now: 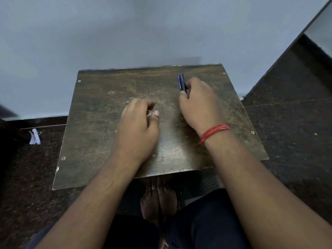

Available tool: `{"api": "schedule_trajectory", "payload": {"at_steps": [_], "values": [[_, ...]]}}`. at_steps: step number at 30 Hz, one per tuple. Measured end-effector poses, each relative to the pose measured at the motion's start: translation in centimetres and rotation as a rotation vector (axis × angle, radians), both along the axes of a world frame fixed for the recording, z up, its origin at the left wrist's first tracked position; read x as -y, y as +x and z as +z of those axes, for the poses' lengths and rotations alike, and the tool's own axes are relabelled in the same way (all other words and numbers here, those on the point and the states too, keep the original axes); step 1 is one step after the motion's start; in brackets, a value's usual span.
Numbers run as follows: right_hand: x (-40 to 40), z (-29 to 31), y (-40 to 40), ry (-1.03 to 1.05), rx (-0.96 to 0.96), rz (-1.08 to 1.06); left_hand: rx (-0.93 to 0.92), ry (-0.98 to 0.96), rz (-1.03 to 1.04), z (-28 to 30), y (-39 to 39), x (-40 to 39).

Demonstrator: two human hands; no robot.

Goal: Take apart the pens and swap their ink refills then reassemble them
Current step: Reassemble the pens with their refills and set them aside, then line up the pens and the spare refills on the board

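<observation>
- Right hand holds the pen(s) near the far right corner of the worktop. Fingers curled round the lower barrel, dark body with a blue edge sticking up and away past the fingertips.
- Can't tell if that is 1 pen or 2 held together; the blue strip may be a clip or a 2nd barrel. Lower end is hidden in the grip.
- Left hand sits mid-worktop, fingers loosely curled, thumb out. It seems to hold nothing. A small glint shows by the fingers, too small to identify, maybe a ring.
- No loose refills, caps or springs visible on the worktop, so my read is disassembly not started yet.
- Handling, judged: pen is light, rigid, smooth plastic, so slippery under twist. Pinch firmly, 1 hand on each half of the barrel either side of the joint, and turn in opposite directions.
- The refill should be thin and will bend if pulled sideways; draw it straight out along the axis by the exposed end.
- Risk: a small spring or tip piece could pop off and roll over the right edge. Better to work nearer the middle, low over the surface.
- Red thread band on the right wrist, clear of the work.
</observation>
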State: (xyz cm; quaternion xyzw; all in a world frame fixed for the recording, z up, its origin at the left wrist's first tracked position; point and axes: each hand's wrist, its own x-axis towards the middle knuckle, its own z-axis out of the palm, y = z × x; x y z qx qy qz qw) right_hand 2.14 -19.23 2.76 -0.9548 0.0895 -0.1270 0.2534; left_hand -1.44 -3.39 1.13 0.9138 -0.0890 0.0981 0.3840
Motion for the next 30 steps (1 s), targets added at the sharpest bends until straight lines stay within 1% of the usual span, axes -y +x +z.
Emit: {"api": "schedule_trajectory", "payload": {"at_steps": [3,7,10,14,17,21,30], "values": [[0.5,-0.4,-0.1,-0.214,-0.068,-0.015,0.013,0.083,0.001,-0.1,0.1,-0.3],[0.1,-1.0,-0.1,-0.325,-0.091,-0.027,0.027,0.125,-0.005,-0.3,0.1,-0.6],[0.3,-1.0,-0.3,-0.306,-0.095,-0.016,0.038,0.134,0.002,-0.3,0.4,-1.0],[1.6,-0.4,-1.0,-0.227,-0.004,-0.056,0.04,0.131,0.034,-0.1,0.6,-1.4],[2.4,-0.6,-1.8,-0.243,-0.067,-0.068,0.04,0.124,0.049,0.0,0.7,-1.6],[1.6,-0.8,-2.1,-0.237,-0.16,-0.039,0.04,0.098,0.056,0.0,0.6,-1.9],[-2.1,-1.3,-1.7,-0.178,-0.152,0.057,0.091,-0.011,0.141,0.6,1.0,-2.9]]}}
